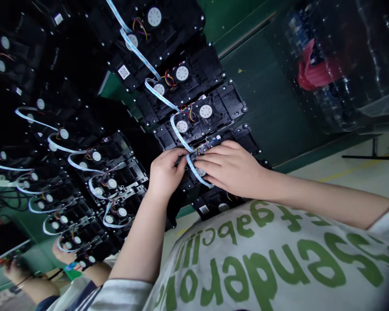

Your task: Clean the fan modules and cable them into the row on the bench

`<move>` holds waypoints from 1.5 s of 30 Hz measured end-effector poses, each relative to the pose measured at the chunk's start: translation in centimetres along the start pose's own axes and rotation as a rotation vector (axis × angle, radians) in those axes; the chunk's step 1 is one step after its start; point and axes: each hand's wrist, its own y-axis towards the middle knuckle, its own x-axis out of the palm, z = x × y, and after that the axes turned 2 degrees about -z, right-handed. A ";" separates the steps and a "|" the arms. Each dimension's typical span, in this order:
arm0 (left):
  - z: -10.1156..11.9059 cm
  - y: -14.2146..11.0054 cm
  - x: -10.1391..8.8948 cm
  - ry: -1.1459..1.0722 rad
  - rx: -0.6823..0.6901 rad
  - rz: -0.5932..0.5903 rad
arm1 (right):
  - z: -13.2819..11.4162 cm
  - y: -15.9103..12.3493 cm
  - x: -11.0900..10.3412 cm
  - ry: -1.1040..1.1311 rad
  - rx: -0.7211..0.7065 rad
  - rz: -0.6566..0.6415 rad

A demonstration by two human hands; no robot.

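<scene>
A row of black plastic modules [218, 108] with round white discs runs down the middle. A blue-and-white ribbon cable [180, 137] loops from one module to another. My left hand [167, 172] is closed, thumb and forefinger brought together at a bend of this cable on the module in front of me. My right hand [235, 168] lies across that same module, fingers stretched out beside the cable and partly over a white disc [200, 171]. A small circuit board [213, 140] with thin coloured wires shows just above my right fingers. My right fingertips hide part of the module.
More black modules [112, 183] joined by ribbon cables stand in rows at left. A clear plastic bag or bin [353, 99] with a red item [317, 71] is at upper right on the green surface [272, 108]. Other people's hands [63, 250] work at lower left.
</scene>
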 end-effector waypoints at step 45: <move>1.0 2.7 -1.1 -0.118 -0.421 -0.513 | 0.1 -1.1 0.0 0.022 -0.037 -0.022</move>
